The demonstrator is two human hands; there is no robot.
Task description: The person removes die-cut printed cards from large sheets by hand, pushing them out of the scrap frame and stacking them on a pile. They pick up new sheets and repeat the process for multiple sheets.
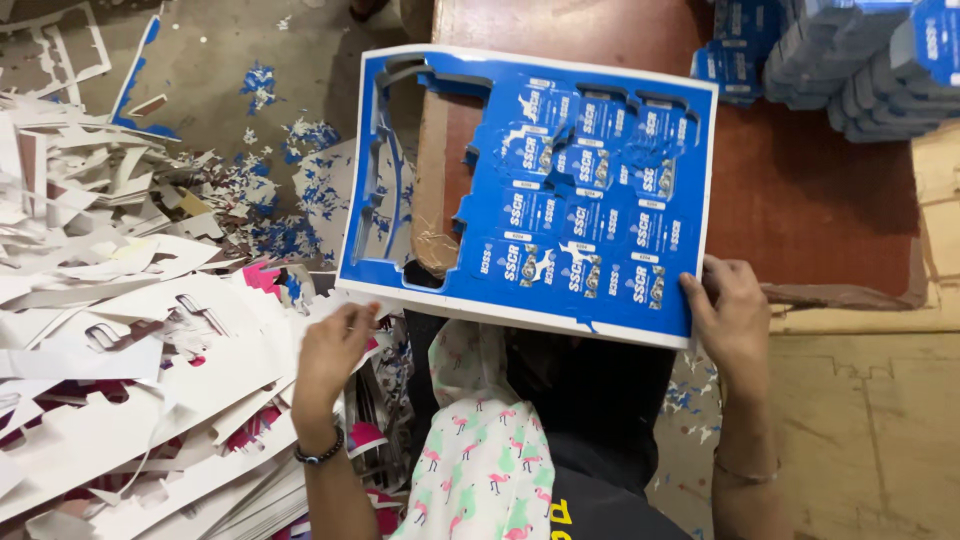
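I hold a large blue die-cut card sheet [590, 200] with a white border in front of me, tilted over the edge of a red-brown table [810, 200]. Its left part is an empty frame where box blanks have been punched out; several blue printed blanks still sit in the right part. My right hand [728, 318] grips the sheet's lower right corner. My left hand [335, 350], with a dark bead bracelet on the wrist, is just under the sheet's lower left edge, fingers curled; whether it touches the sheet is unclear.
A big heap of white and blue card offcuts [120, 330] covers the floor at left. Stacks of punched blue blanks [850, 60] stand on the table at top right. A flamingo-print cloth [480, 450] lies over my lap.
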